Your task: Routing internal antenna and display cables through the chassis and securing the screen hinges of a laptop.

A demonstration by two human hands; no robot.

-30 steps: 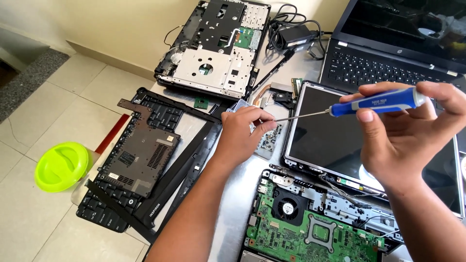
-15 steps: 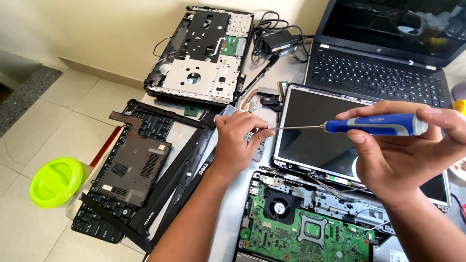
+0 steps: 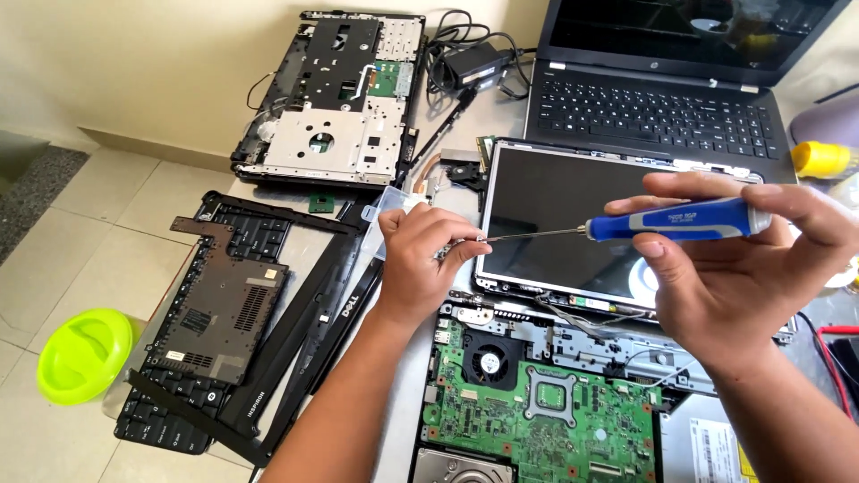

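Surface: a pale table [image 3: 501,116] crowded with opened laptop parts; tiled floor at 9 o'clock.
Right hand: your right hand [image 3: 734,268] wraps the blue screwdriver [image 3: 676,221] at 3 o'clock, fingers closed around the handle.
Left hand: your left hand [image 3: 420,259] pinches something small at the tip, too tiny to tell.
Advice: keep the shaft level, seat the tip fully, and work clear of the loose screen [image 3: 564,215] and green circuit board [image 3: 546,420] at 6 o'clock.

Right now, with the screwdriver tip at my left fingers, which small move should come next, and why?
Probably bring the tip fully into the small piece that the left hand pinches. The right hand holds the blue screwdriver level, and its thin shaft ends right at the left fingertips, above the loose screen panel. What is pinched is too small to tell.
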